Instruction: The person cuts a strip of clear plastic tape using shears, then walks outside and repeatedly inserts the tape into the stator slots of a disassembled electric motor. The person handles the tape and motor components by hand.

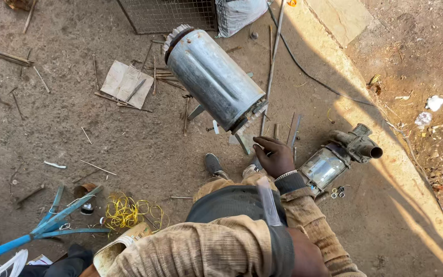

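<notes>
Hand [275,156] below tilted galvanized metal drum [214,77].
Fingers curled loosely, holding nothing visible; other hand [308,256] partly cut off, grip unclear.

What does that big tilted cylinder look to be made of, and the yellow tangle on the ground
The cylinder: apparently thin sheet metal, likely galvanised steel, dull grey with pressed ribs and a fringed, cut rim. The yellow tangle: probably plastic-coated wire or cord, thin glossy loops; which one is hard to tell.

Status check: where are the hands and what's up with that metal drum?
Right hand open, fingers by the metal drum's lower end. Left hand out of sight. Drum tilted on its stand; thin rods and a pump lie close by.
</notes>
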